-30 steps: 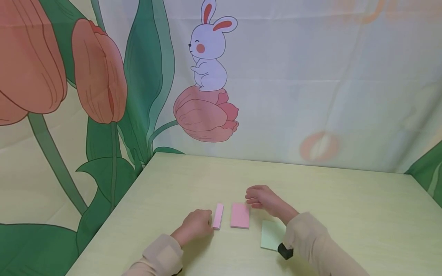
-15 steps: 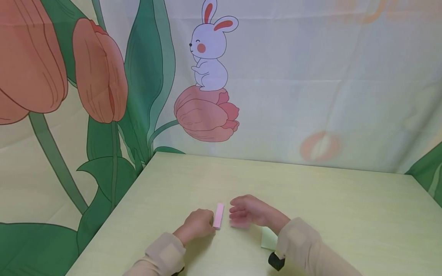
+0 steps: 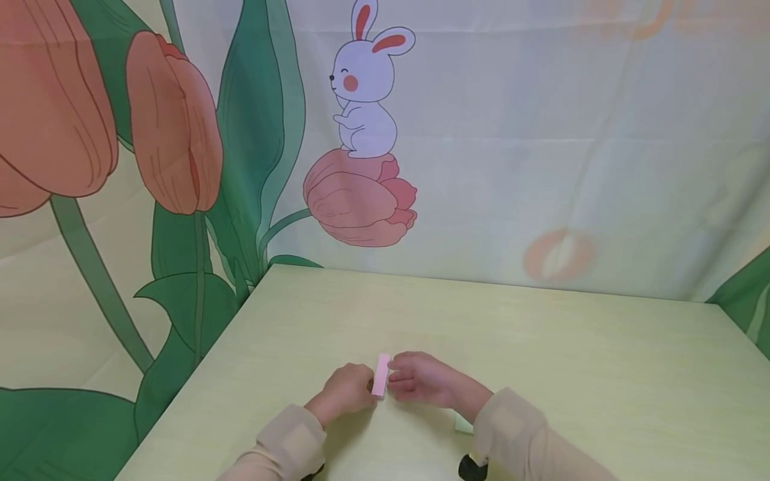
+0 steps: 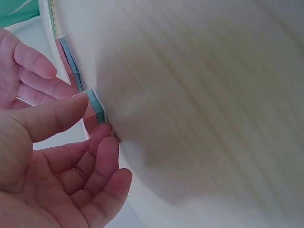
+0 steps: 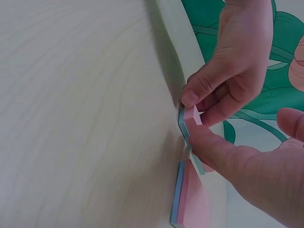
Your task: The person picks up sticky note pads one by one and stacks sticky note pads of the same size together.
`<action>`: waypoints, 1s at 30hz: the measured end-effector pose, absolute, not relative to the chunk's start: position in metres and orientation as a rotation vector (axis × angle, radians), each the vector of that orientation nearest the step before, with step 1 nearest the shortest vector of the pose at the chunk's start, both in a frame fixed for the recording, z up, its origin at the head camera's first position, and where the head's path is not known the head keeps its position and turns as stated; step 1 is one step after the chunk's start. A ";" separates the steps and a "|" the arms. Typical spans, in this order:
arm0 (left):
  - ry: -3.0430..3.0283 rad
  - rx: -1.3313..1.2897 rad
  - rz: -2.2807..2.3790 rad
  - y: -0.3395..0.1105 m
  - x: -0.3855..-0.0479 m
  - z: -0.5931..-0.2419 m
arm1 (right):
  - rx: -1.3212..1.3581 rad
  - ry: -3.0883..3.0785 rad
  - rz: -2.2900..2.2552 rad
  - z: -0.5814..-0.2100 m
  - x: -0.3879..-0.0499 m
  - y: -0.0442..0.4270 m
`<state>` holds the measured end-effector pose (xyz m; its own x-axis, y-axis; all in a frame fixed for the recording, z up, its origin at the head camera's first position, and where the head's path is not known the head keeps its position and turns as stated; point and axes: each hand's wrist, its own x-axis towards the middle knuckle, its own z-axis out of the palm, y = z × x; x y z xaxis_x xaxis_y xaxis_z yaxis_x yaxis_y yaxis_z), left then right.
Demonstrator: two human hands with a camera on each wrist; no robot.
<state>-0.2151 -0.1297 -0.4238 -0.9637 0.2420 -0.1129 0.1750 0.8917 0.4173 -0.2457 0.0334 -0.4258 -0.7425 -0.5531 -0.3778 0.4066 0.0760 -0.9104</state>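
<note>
A narrow pink sticky-note pad (image 3: pixel 381 375) with a teal layer beneath lies on the table between the hands. My left hand (image 3: pixel 347 393) pinches its near left side between thumb and fingertips. My right hand (image 3: pixel 424 381) is on its other side, fingers mostly straight; in the right wrist view its thumb (image 5: pixel 216 152) overlaps the pad, and contact is unclear. A wider pink sticky-note pad (image 5: pixel 192 202) with a blue underside lies flat close by; the right hand hides it in the head view.
A pale green square pad (image 3: pixel 462 425) lies mostly covered by the right sleeve (image 3: pixel 511 427). The pale wooden table (image 3: pixel 577 361) meets a printed curtain (image 3: pixel 469 167) with tulips and a rabbit at its back edge.
My right hand has moved left and nearer, over the wider pink pad and up to the narrow one. The left hand has barely shifted beside the narrow pad.
</note>
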 end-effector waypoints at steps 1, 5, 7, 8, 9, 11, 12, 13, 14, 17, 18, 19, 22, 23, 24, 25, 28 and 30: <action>2.897 0.323 0.626 -0.130 -0.215 -0.424 | -0.152 1.656 -1.749 -0.426 -0.245 0.033; 2.893 0.313 0.657 -0.128 -0.215 -0.424 | -0.152 1.652 -1.750 -0.428 -0.244 0.032; 2.892 0.317 0.671 -0.128 -0.215 -0.424 | -0.134 1.655 -1.754 -0.428 -0.244 0.031; 2.890 0.320 0.681 -0.127 -0.215 -0.425 | -0.123 1.655 -1.758 -0.428 -0.244 0.030; 2.888 0.325 0.690 -0.127 -0.215 -0.425 | -0.111 1.654 -1.761 -0.429 -0.244 0.030; 2.883 0.334 0.711 -0.127 -0.215 -0.424 | -0.087 1.653 -1.766 -0.429 -0.245 0.029; 2.882 0.340 0.719 -0.127 -0.215 -0.424 | -0.076 1.651 -1.769 -0.429 -0.244 0.029; 2.880 0.343 0.726 -0.127 -0.214 -0.424 | -0.066 1.649 -1.773 -0.429 -0.244 0.029; 2.882 0.345 0.728 -0.127 -0.215 -0.424 | -0.061 1.648 -1.774 -0.429 -0.244 0.029; 2.884 0.343 0.727 -0.127 -0.215 -0.425 | -0.051 1.645 -1.780 -0.429 -0.244 0.029; 2.885 0.341 0.726 -0.127 -0.216 -0.426 | -0.047 1.643 -1.784 -0.429 -0.243 0.029; 2.887 0.340 0.723 -0.127 -0.216 -0.426 | -0.044 1.642 -1.787 -0.429 -0.243 0.029; 2.895 0.341 0.714 -0.127 -0.217 -0.427 | -0.032 1.634 -1.801 -0.430 -0.243 0.029; 2.896 0.340 0.710 -0.126 -0.217 -0.427 | -0.028 1.632 -1.804 -0.430 -0.243 0.028; 2.899 0.341 0.708 -0.126 -0.217 -0.428 | -0.025 1.631 -1.806 -0.430 -0.243 0.028; 2.901 0.344 0.704 -0.126 -0.217 -0.427 | -0.023 1.630 -1.808 -0.430 -0.243 0.028; 2.910 0.355 0.695 -0.126 -0.217 -0.427 | -0.021 1.627 -1.813 -0.431 -0.243 0.028; 2.918 0.365 0.691 -0.126 -0.217 -0.428 | -0.019 1.627 -1.816 -0.431 -0.243 0.028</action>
